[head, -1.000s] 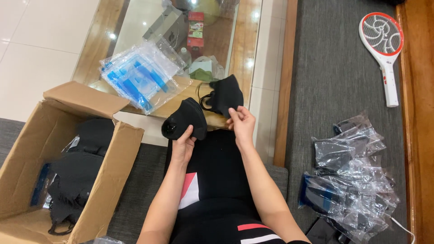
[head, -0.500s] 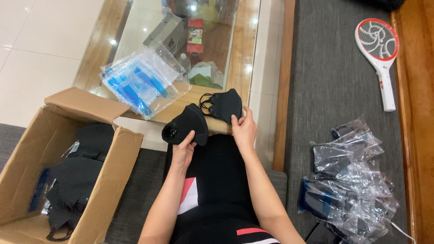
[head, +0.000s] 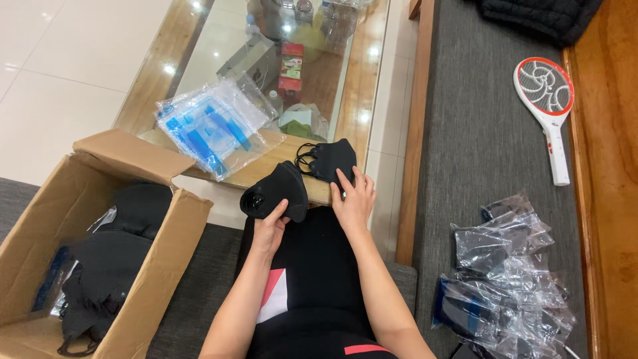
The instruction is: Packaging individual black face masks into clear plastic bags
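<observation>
Apparently midway: left hand [head: 269, 229] grips one black mask [head: 276, 193], right hand [head: 353, 199] fingers flat on another mask [head: 330, 159]; beside the table [head: 166, 86], box [head: 143, 249] holds more, bagged ones [head: 505, 286] piled further right

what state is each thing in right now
left hand: gripping a folded black mask
right hand: fingers resting on a second black mask
cardboard box: flaps open, black masks inside
clear bags: stacked flat on the table
bagged masks: piled loose on the grey cushion
racket swatter: lying flat
</observation>
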